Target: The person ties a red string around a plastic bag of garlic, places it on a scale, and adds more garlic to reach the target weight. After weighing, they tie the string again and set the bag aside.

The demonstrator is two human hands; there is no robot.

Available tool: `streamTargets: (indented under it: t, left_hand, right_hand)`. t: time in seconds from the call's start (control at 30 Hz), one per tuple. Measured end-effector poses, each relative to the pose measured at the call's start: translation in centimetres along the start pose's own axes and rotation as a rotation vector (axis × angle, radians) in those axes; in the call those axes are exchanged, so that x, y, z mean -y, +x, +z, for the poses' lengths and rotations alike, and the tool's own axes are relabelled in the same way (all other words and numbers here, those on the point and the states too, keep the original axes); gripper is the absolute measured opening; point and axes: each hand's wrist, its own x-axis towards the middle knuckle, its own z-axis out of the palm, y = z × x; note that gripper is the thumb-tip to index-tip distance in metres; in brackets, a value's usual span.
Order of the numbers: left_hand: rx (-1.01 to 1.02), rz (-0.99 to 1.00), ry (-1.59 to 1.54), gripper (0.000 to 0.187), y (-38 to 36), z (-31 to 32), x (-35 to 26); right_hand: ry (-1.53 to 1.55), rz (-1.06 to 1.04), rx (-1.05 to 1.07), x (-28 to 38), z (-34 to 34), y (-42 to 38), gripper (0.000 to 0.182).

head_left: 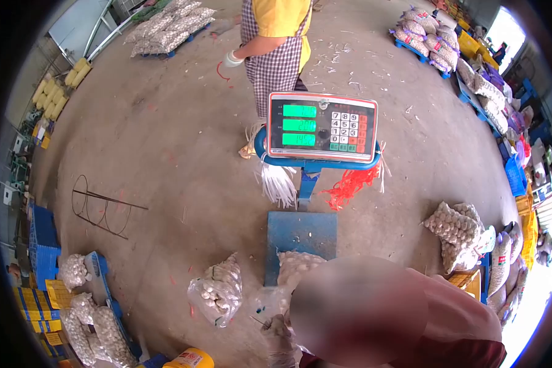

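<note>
Neither of my own hands can be made out. At the bottom, a person in a maroon top (454,310) bends over a net bag of garlic bulbs (300,264), which rests partly on the blue platform of a scale (300,233). A gloved hand (277,336) shows low beside that person's blurred head, next to clear plastic; its arm is mostly hidden, and it seems to be that person's. Left of the platform, another bag of garlic (219,288) lies on the floor in clear plastic. The scale's display (322,127) is lit green.
White ties (279,184) and red ties (352,184) hang from the scale's frame. Behind it stands a person in a checked apron (273,67). A wire frame (107,211) lies left. Filled sacks (454,233) stand right; more bags (92,331) sit at lower left near a yellow bucket (190,359).
</note>
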Motion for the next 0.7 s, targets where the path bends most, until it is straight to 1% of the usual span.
streamTargets:
  t: [0.03, 0.1, 0.13, 0.2, 0.23, 0.3, 0.33, 0.37, 0.4, 0.43, 0.5, 0.53, 0.6, 0.63, 0.67, 0.7]
  left_hand:
    - [-0.001, -0.003, -0.004, 0.02, 0.0, -0.4, -0.4]
    - [0.125, 0.035, 0.029, 0.018, -0.4, -1.6, -1.4]
    - [0.124, 0.038, 0.029, 0.018, 0.2, -2.3, -1.0]
    - [0.02, 0.115, 0.011, 0.026, 2.3, -3.4, 0.4]
    - [0.027, 0.12, 0.013, 0.026, 2.0, -3.1, -0.1]
    - [-0.081, 0.167, -0.013, 0.014, 1.3, -2.2, -1.3]
    - [-0.079, 0.167, -0.013, 0.014, 1.3, -2.4, -1.3]
    - [-0.038, 0.122, 0.231, 0.009, 1.3, -2.9, -1.4]
    - [0.004, 0.077, 0.477, 0.008, 1.3, -3.1, -1.4]
    - [0.004, 0.078, 0.479, 0.008, 1.5, -3.2, -0.8]
    - [0.152, 0.174, 0.473, 0.014, 2.1, -2.4, 0.9]
    - [0.152, 0.177, 0.471, 0.014, 2.0, -1.8, 1.2]
    - [0.32, -0.021, 0.235, 0.021, 1.8, -0.7, 2.1]
    - [0.318, -0.017, 0.235, 0.021, 1.9, -0.3, 2.9]
    - [0.358, -0.013, 0.213, 0.019, 2.1, -0.1, 4.1]
    - [0.4, -0.01, 0.19, 0.023, 2.4, -0.1, 5.0]
  right_hand:
    - [-0.001, 0.001, 0.005, 0.0, -0.1, 0.2, 0.047]
    - [0.008, 0.011, 0.02, -0.2, -0.6, 0.3, 0.048]
    - [0.002, 0.016, 0.028, 0.0, -0.7, 0.5, 0.048]
    - [0.011, 0.053, 0.055, -0.4, -1.7, -0.9, 0.048]
    - [0.034, 0.092, 0.063, -1.3, -3.1, -2.9, 0.048]
    - [0.056, 0.14, 0.09, -1.6, -4.4, -5.4, 0.049]
    - [0.077, 0.187, 0.107, -1.9, -5.4, -7.0, 0.049]
    - [0.083, 0.216, 0.127, -2.0, -6.0, -8.2, 0.049]
    - [0.088, 0.241, 0.15, -2.0, -6.7, -9.0, 0.049]
    - [0.095, 0.266, 0.17, -2.1, -7.3, -9.7, 0.049]
    - [0.115, 0.294, 0.184, -2.2, -7.9, -11.3, 0.05]
    - [0.136, 0.301, 0.177, -2.3, -8.3, -12.1, 0.05]
    - [0.187, 0.306, 0.112, -3.1, -7.3, -14.2, 0.053]
    - [0.213, 0.307, 0.08, -3.5, -6.8, -15.3, 0.054]
    - [0.261, 0.259, 0.008, -3.9, -5.9, -16.1, 0.052]
    - [0.309, 0.212, -0.063, -4.6, -5.3, -16.7, 0.05]
